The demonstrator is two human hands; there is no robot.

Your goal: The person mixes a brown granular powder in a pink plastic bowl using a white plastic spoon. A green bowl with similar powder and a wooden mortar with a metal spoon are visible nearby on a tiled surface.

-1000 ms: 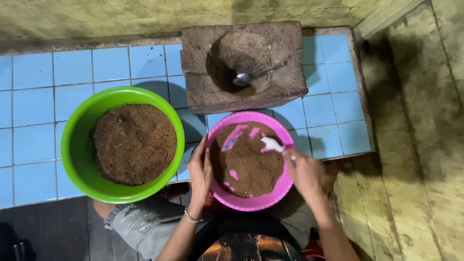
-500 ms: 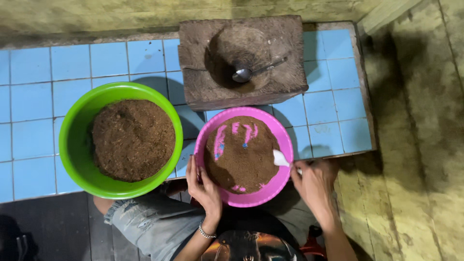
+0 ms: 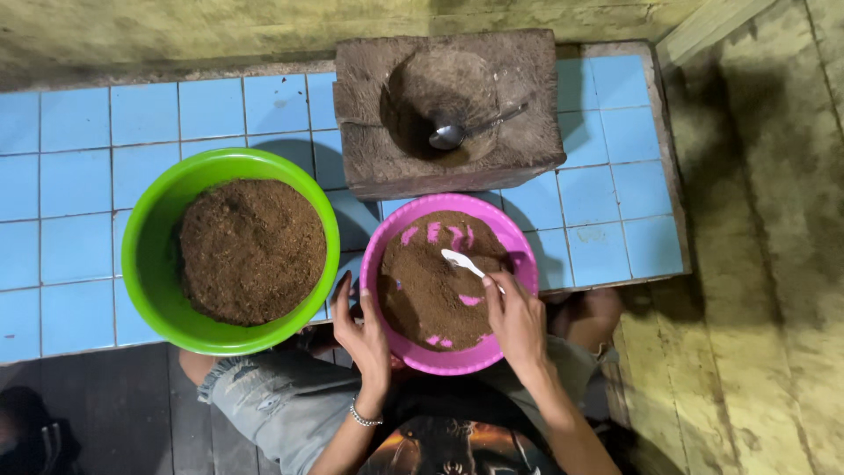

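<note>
A pink bowl (image 3: 413,352) of brown powder is steadied and stirred on the near edge of a blue tiled surface (image 3: 79,176).

The bowl's left rim is touched by the left hand (image 3: 362,330), whose fingers are spread wide and flat against it, nothing being gripped. A small white spoon (image 3: 463,262) is held in the closed fingers of the right hand (image 3: 517,318), its tip laid in the powder near the bowl's middle (pink streaks are left bare there). Just to the left, a green bowl (image 3: 145,264) heaped with the same brown powder is seen. Beyond the pink bowl, a stone mortar block (image 3: 527,79) is set, with a metal spoon (image 3: 466,130) lying in its hollow.
</note>
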